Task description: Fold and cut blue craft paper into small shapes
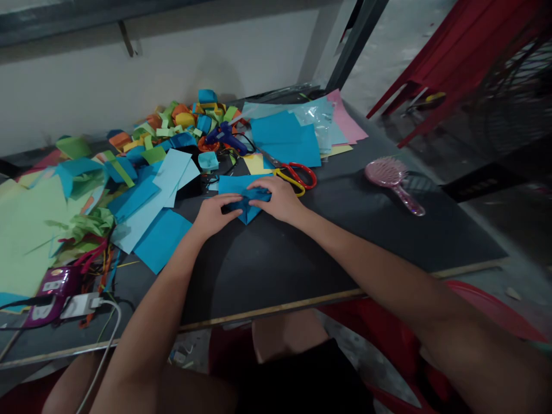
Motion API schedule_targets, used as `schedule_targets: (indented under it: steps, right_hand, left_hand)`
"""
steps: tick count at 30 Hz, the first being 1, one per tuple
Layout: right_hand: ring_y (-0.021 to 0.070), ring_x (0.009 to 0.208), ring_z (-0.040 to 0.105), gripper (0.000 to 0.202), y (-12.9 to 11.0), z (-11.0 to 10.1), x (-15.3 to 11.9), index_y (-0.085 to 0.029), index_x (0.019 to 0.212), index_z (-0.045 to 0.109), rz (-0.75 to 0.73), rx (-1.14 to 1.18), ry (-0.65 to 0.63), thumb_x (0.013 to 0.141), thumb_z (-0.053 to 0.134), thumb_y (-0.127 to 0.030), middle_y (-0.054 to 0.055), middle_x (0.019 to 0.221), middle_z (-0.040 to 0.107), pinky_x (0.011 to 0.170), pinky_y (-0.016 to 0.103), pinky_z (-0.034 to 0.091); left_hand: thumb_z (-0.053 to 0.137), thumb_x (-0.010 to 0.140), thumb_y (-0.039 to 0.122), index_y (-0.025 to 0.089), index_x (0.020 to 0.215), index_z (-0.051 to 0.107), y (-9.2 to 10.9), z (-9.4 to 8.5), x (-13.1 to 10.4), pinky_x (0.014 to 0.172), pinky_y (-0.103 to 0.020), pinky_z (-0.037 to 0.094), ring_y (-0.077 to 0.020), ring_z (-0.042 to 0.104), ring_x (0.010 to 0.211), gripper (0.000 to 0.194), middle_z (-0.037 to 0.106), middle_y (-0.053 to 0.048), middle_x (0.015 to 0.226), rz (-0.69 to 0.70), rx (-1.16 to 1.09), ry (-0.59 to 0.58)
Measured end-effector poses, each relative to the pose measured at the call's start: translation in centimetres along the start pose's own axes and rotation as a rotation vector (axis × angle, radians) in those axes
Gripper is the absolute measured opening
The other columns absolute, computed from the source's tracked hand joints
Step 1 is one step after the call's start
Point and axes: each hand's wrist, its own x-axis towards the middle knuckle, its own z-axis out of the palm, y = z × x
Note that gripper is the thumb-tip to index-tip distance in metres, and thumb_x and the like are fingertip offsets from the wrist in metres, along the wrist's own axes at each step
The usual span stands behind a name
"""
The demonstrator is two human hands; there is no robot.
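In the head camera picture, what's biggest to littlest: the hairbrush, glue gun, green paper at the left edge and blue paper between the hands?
1. Green paper
2. Hairbrush and blue paper: too close to rank, since the blue one's partly covered
3. Glue gun

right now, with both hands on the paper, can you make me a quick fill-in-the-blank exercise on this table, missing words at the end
1. The left hand and the right hand touch folded paper that is ____ in colour.
2. The scissors have one red handle and one ____ handle.
3. The pink hairbrush lies with its bristles facing ____.
4. Of the scissors and the hairbrush, the one nearer the right hand is the ____.

Missing words: blue; yellow; up; scissors
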Motion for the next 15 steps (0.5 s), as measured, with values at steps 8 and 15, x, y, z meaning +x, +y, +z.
schedule_targets:
  steps: [8, 15]
  right_hand:
    - [0.0297, 0.1, 0.058, 0.019, -1.0, -0.8, -0.8, -0.024, 0.085, 0.079, -0.029, -0.295, -0.036, 0.088, 0.061, -0.032, 0.01, 0.102, 0.068, 0.081, 0.044, 0.049]
    - [0.023, 0.071, 0.063, 0.044, -2.9, -1.9, -1.9, -0.026, 0.117, 0.071, 0.129, -0.418, -0.324, 0.088, 0.054, -0.055, 0.007, 0.072, 0.071, 0.055, 0.03, 0.042]
  left_hand:
    - [0.064, 0.084, 0.042, 0.022, 0.105, 0.074, -0.2, 0.5, 0.0, 0.105, -0.047, 0.046, -0.0271, 0.057, 0.122, 0.031, 0.065, -0.007, 0.128, 0.07, 0.276, 0.031]
    - [0.06, 0.086, 0.044, 0.025, 0.107, 0.073, 0.0, 0.3, 0.0, 0.104, -0.049, 0.047, -0.0277, 0.057, 0.121, 0.031, 0.063, -0.006, 0.13, 0.063, 0.287, 0.023]
